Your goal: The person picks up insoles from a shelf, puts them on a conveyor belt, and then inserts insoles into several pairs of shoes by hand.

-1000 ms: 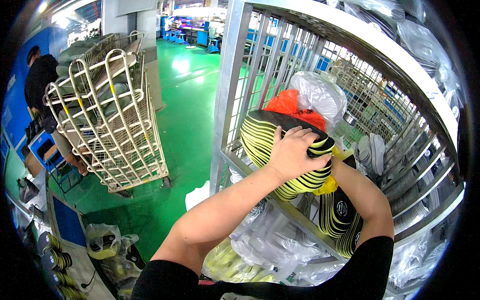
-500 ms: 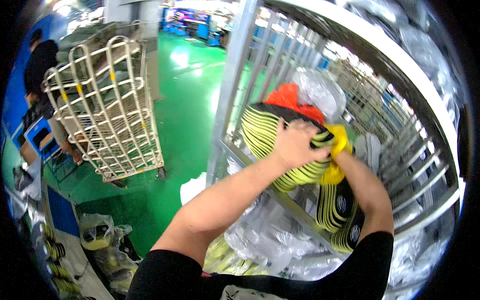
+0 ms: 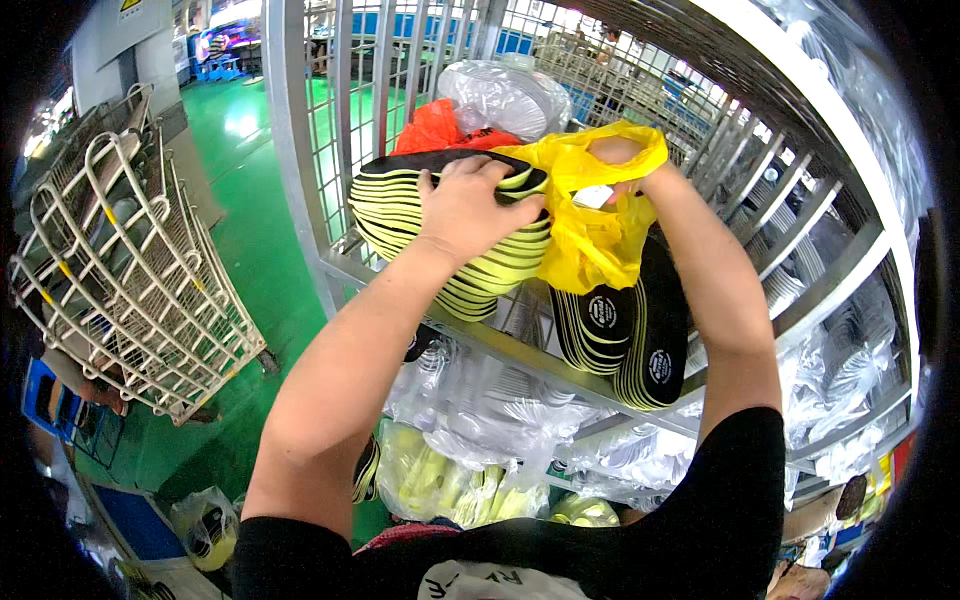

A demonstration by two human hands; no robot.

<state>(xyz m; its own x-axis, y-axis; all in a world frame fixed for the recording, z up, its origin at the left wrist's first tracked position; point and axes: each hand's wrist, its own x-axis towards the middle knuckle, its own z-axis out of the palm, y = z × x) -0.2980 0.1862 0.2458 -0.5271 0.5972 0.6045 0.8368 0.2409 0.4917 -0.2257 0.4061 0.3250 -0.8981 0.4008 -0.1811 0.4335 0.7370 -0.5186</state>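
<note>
Keeping our left hand (image 3: 465, 205) on a thick, fanned stack of black insole-shaped pieces with lime edges (image 3: 410, 215): fingers spread over the black top, thumb against the near edge, not closed round it. The stack sits tilted under that hand, above the front rail of a grey metal barred rack (image 3: 300, 170).

Our right hand (image 3: 617, 152) is at the handle loops of a crinkled yellow plastic bag (image 3: 600, 265). Fingers mostly hidden; can't tell if they pinch. Small white slip (image 3: 593, 196) just beside them.

Progress, our read: partway. Bag is opened out and touches the stack's right end; can't see if any tucks behind. Visible part of the stack is bare, outside the bag. Two smaller black-and-lime stacks (image 3: 655, 330) below the right hand are bare too.

Beyond the left hand: bright red plastic bag (image 3: 430, 128), then a clear-wrapped grey bundle (image 3: 505, 100). Well left of it: cream wire trolley (image 3: 140, 270).
</note>
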